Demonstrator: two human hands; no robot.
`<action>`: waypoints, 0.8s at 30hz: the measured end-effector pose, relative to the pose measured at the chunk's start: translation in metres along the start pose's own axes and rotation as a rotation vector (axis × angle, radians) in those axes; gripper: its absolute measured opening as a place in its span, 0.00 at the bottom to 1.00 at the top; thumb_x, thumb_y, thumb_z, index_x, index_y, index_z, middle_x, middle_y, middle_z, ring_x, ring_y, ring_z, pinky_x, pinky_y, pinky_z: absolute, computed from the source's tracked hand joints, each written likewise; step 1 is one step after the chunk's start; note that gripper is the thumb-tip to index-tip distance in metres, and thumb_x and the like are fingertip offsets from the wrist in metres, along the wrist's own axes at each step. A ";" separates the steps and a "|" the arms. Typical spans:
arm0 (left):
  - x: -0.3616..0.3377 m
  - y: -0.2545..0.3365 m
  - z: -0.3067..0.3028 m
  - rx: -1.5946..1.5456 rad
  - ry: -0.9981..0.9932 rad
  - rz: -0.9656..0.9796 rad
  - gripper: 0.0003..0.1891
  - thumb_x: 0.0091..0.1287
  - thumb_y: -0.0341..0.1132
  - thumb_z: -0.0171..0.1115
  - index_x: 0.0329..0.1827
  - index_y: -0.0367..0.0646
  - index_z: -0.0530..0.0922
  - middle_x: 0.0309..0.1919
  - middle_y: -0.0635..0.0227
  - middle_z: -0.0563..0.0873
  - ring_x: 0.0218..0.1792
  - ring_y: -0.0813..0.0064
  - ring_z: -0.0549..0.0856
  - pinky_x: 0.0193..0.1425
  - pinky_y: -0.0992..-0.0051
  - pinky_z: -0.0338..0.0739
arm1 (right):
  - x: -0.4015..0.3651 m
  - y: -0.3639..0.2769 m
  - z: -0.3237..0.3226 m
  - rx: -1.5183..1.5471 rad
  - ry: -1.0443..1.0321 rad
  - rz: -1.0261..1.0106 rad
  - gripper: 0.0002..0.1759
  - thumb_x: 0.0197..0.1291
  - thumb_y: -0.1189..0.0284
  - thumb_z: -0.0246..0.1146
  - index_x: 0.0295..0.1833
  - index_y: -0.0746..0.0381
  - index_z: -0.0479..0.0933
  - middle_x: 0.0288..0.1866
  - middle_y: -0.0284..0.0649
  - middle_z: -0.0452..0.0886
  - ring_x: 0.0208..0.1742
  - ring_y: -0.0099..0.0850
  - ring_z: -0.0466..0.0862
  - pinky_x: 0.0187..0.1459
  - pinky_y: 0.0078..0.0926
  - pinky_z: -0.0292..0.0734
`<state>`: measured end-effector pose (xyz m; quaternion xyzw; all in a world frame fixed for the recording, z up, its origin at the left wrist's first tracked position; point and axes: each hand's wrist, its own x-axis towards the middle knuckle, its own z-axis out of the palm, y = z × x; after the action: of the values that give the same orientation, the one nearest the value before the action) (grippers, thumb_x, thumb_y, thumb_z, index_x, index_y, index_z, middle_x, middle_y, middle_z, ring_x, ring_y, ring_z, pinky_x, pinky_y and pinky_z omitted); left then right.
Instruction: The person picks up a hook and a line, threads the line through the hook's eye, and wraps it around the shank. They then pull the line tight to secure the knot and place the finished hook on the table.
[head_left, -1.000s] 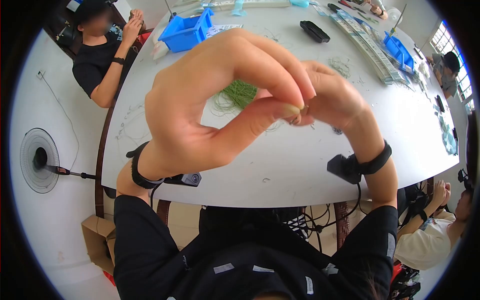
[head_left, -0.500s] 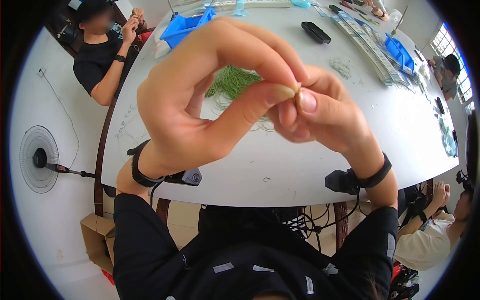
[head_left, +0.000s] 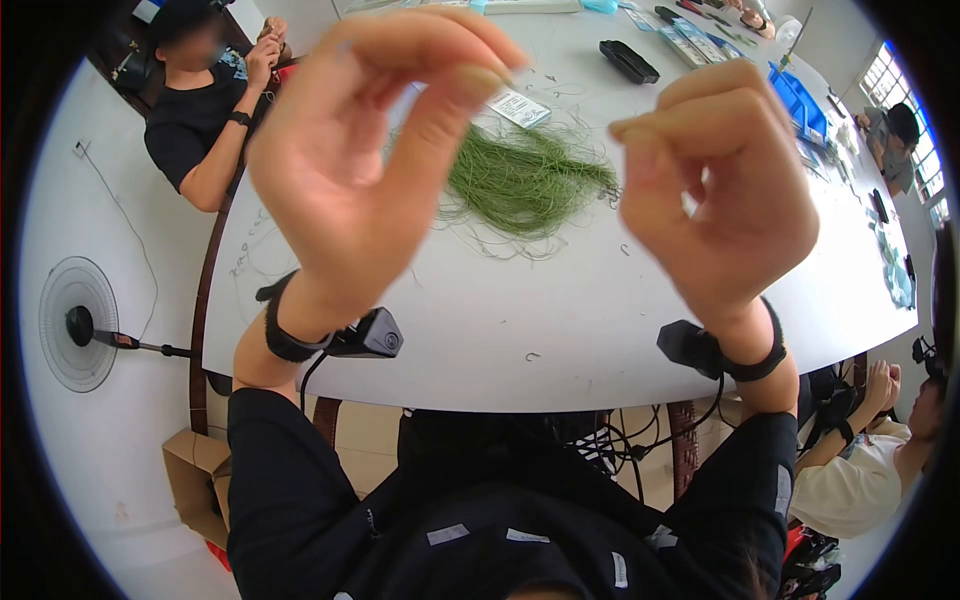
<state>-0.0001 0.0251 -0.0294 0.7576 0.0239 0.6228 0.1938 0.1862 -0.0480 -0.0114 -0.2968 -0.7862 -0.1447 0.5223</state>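
My left hand [head_left: 345, 165] is raised over the left of the table, thumb and index fingertip pinched together. Across from it, my right hand [head_left: 725, 185] is also closed in a pinch, its fingertips pointing left. Anything in the two pinches is too fine to make out. Between and beyond the hands, a loose bundle of thin green line [head_left: 525, 185] lies on the white table [head_left: 480, 310]. A small hook [head_left: 624, 250] rests just left of my right hand, and another hook [head_left: 532, 357] lies close to the front edge.
A printed packet [head_left: 520, 107] touches the bundle's far side. Farther back are a black tray [head_left: 628, 62] and a blue bin [head_left: 797, 105]. Strapped to my wrists are black devices [head_left: 368, 335] with cables. A person [head_left: 200, 110] sits at the left, others at the right.
My hands, joined at the fingertips before, have drawn apart: the left moved left and up, the right moved right and up. The green bundle is now in fuller view.
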 end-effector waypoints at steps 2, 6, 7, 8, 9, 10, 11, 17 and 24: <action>0.009 -0.007 -0.011 0.038 0.120 0.003 0.06 0.65 0.24 0.55 0.41 0.30 0.73 0.40 0.56 0.80 0.41 0.72 0.80 0.50 0.76 0.73 | -0.001 0.004 -0.008 -0.043 0.054 0.052 0.02 0.51 0.87 0.58 0.31 0.71 0.73 0.33 0.40 0.75 0.25 0.16 0.70 0.22 0.09 0.59; 0.033 -0.022 -0.055 0.204 0.425 -0.057 0.08 0.64 0.25 0.57 0.42 0.27 0.75 0.41 0.54 0.81 0.43 0.69 0.81 0.53 0.74 0.74 | 0.016 0.034 -0.029 -0.104 0.284 -0.147 0.04 0.54 0.86 0.57 0.37 0.73 0.76 0.31 0.41 0.77 0.29 0.21 0.77 0.31 0.10 0.70; 0.038 -0.027 -0.072 0.182 0.464 -0.033 0.08 0.65 0.25 0.57 0.42 0.26 0.75 0.41 0.54 0.81 0.43 0.68 0.81 0.54 0.73 0.75 | 0.018 0.038 -0.037 -0.226 0.354 -0.161 0.05 0.54 0.85 0.58 0.37 0.72 0.77 0.28 0.39 0.77 0.28 0.20 0.76 0.34 0.11 0.72; 0.044 -0.033 -0.090 0.160 0.503 -0.008 0.09 0.65 0.25 0.57 0.42 0.26 0.75 0.41 0.54 0.81 0.43 0.68 0.81 0.55 0.72 0.75 | 0.019 0.041 -0.046 -0.256 0.398 -0.095 0.05 0.54 0.83 0.59 0.37 0.72 0.78 0.26 0.38 0.76 0.27 0.19 0.75 0.32 0.11 0.70; 0.048 -0.035 -0.100 0.137 0.542 0.016 0.09 0.65 0.25 0.57 0.42 0.25 0.75 0.41 0.53 0.80 0.42 0.67 0.81 0.56 0.72 0.75 | 0.018 0.045 -0.056 -0.287 0.441 -0.028 0.05 0.54 0.82 0.60 0.37 0.71 0.78 0.23 0.36 0.76 0.25 0.18 0.74 0.31 0.10 0.68; 0.051 -0.032 -0.102 0.148 0.594 0.009 0.10 0.65 0.25 0.57 0.42 0.24 0.75 0.41 0.53 0.80 0.42 0.66 0.81 0.56 0.71 0.75 | 0.017 0.050 -0.065 -0.316 0.484 0.039 0.06 0.54 0.80 0.62 0.37 0.71 0.79 0.21 0.35 0.75 0.23 0.17 0.73 0.30 0.10 0.67; 0.055 -0.028 -0.105 0.159 0.647 0.003 0.10 0.65 0.26 0.57 0.42 0.23 0.75 0.41 0.52 0.80 0.42 0.66 0.81 0.56 0.71 0.76 | 0.015 0.056 -0.075 -0.321 0.522 0.090 0.07 0.54 0.79 0.62 0.37 0.70 0.79 0.20 0.33 0.74 0.22 0.16 0.71 0.28 0.10 0.64; 0.058 -0.024 -0.109 0.113 0.703 -0.007 0.11 0.64 0.26 0.58 0.42 0.22 0.75 0.42 0.51 0.80 0.42 0.66 0.81 0.57 0.70 0.76 | 0.016 0.079 -0.091 -0.132 0.645 0.244 0.11 0.55 0.73 0.63 0.43 0.65 0.81 0.18 0.29 0.70 0.18 0.14 0.62 0.22 0.15 0.51; 0.036 -0.043 -0.074 -0.077 0.314 -0.291 0.08 0.64 0.29 0.59 0.42 0.32 0.78 0.45 0.58 0.82 0.40 0.78 0.81 0.52 0.78 0.75 | 0.022 0.082 -0.120 -0.695 -0.055 0.324 0.10 0.61 0.70 0.60 0.45 0.61 0.81 0.32 0.33 0.81 0.29 0.16 0.73 0.32 0.10 0.68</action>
<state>-0.0537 0.0941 0.0019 0.6320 0.1392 0.6990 0.3042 0.3195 -0.0416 0.0510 -0.5802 -0.6469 -0.3101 0.3857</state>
